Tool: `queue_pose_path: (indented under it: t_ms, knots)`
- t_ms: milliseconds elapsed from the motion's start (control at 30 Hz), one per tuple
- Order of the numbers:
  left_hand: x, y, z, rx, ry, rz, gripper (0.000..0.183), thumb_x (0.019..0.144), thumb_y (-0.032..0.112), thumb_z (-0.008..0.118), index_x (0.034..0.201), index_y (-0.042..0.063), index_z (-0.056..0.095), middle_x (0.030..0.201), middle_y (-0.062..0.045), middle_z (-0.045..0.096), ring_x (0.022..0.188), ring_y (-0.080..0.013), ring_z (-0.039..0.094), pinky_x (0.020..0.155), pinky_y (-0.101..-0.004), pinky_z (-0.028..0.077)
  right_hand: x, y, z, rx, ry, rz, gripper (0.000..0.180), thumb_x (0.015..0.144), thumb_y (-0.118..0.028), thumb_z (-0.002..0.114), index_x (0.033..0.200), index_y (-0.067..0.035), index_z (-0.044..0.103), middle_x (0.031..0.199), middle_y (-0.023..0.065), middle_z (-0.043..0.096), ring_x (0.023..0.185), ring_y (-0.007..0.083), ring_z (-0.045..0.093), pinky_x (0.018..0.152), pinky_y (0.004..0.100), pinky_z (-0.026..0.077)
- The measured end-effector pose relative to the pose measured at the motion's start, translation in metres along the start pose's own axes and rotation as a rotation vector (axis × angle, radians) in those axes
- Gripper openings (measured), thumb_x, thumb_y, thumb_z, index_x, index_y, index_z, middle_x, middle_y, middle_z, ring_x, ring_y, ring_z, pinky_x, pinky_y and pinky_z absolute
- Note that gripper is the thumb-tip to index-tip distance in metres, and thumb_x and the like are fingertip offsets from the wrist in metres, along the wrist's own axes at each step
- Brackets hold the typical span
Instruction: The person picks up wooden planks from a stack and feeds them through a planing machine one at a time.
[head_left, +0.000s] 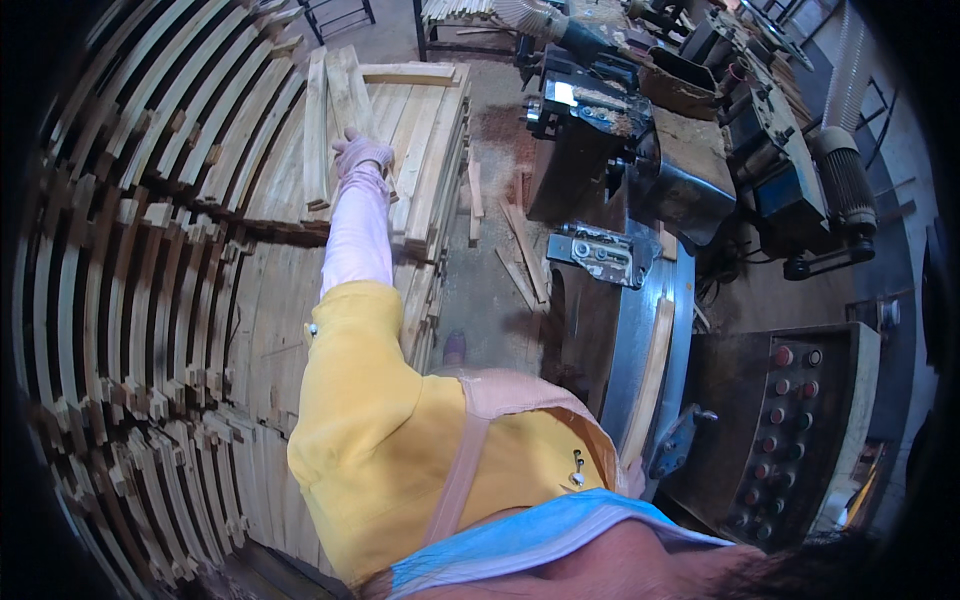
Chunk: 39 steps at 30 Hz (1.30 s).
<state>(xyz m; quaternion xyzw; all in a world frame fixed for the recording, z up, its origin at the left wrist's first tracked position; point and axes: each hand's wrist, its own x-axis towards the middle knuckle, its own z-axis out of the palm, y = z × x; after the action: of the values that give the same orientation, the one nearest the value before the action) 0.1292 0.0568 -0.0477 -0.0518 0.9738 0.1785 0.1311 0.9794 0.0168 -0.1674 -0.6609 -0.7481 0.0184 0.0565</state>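
Observation:
My left hand (364, 154), in a pale pink glove, reaches out over a stack of wooden boards (412, 157). It lies across a slanted board (349, 86) on top, fingers spread along its side; whether they grip it is unclear. Just left of the hand rests another narrow board (316, 127). Only a sliver of my right hand (636, 478) shows beside my apron, at the near end of a wooden strip (651, 375). That strip lies lengthwise on the metal bed (626, 352) of a woodworking machine. The apron hides the rest of this hand.
Stacked wooden slats (150, 300) rise along the left. A woodworking machine (592, 142) with sawdust on it fills the right, with a button panel (780, 427) nearer me. Offcuts (525, 255) lie on the floor between stack and machine. A ribbed hose (532, 16) runs at the top.

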Motion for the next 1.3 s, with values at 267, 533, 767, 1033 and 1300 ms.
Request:
queue_pose_path:
  t_ms: [267,533,767,1033,1300]
  knots:
    - [-0.009,-0.068,-0.005,-0.825,-0.312,0.299,0.08,0.082,0.025,0.077,0.149,-0.001,0.043,0.128,-0.025,0.062,0.119,-0.0324,0.065,0.102,-0.0459,0.054,0.193,-0.13,0.01,0.064,0.371,-0.372,0.034,0.096,-0.033,0.062,0.115,-0.006,0.07,0.116,0.0149,0.069,0.107,0.0377,0.062,0.095,0.0497,0.049]
    - [-0.231,-0.067,0.023,-1.68,-1.032,0.758,0.058,0.091,0.026,0.071,0.138,-0.003,0.055,0.121,-0.017,0.068,0.109,-0.0298,0.069,0.095,-0.0402,0.058,0.256,-0.27,-0.032,0.83,-0.255,-0.394,0.056,0.098,-0.029,0.064,0.147,-0.005,0.052,0.136,0.019,0.065,0.125,0.0324,0.062,0.105,0.0391,0.047]
    - [-0.343,-0.037,0.11,-1.222,-1.281,0.412,0.048,0.087,0.014,0.074,0.131,-0.001,0.062,0.117,-0.01,0.07,0.106,-0.0219,0.068,0.092,-0.0379,0.058,0.188,-0.305,-0.077,0.909,-0.512,-0.429,0.088,0.092,-0.037,0.071,0.163,-0.01,0.027,0.152,0.0238,0.052,0.137,0.0378,0.055,0.112,0.0422,0.044]
    - [-0.361,-0.032,0.18,-1.023,-1.41,0.386,0.028,0.086,0.013,0.073,0.112,0.001,0.068,0.097,-0.01,0.07,0.082,-0.0224,0.072,0.077,-0.0363,0.061,0.07,-0.115,-0.059,0.644,-0.348,0.025,0.089,0.082,-0.033,0.08,0.156,-0.007,0.04,0.143,0.0246,0.058,0.131,0.0425,0.055,0.11,0.048,0.044]
    - [-0.349,-0.057,0.173,-1.054,-1.288,0.29,0.024,0.084,0.011,0.07,0.106,0.001,0.067,0.092,-0.011,0.07,0.08,-0.0251,0.069,0.078,-0.0409,0.06,-0.021,-0.041,-0.015,0.217,0.131,0.22,0.068,0.08,-0.027,0.081,0.14,-0.009,0.057,0.114,0.02,0.068,0.112,0.0419,0.061,0.098,0.0538,0.048]
